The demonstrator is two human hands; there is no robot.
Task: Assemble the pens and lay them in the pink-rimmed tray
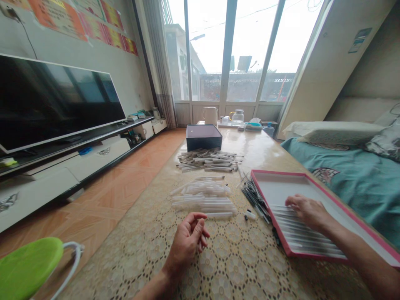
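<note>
My left hand [189,234] is held over the patterned tablecloth with loosely curled fingers, and nothing shows in it. Just beyond it are piles of translucent white pen barrels [203,202]. My right hand [308,211] reaches into a shallow pink-rimmed tray [308,178], fingers bent down at the far end of a row of clear pens [300,237]. Its fingertips seem closed on a pen there, though the hand partly covers it. Against the tray's left side lie dark, thin pen parts [254,198]. A small black cap [246,217] and a short white piece [251,214] sit nearby.
Farther along the table, a heap of dark-tipped pen pieces [209,160] lies before a dark blue box [204,137]. A kettle [210,115] and a glass jug [238,117] stand at the far end. A green stool [31,266] is at lower left, a bed [343,166] at right.
</note>
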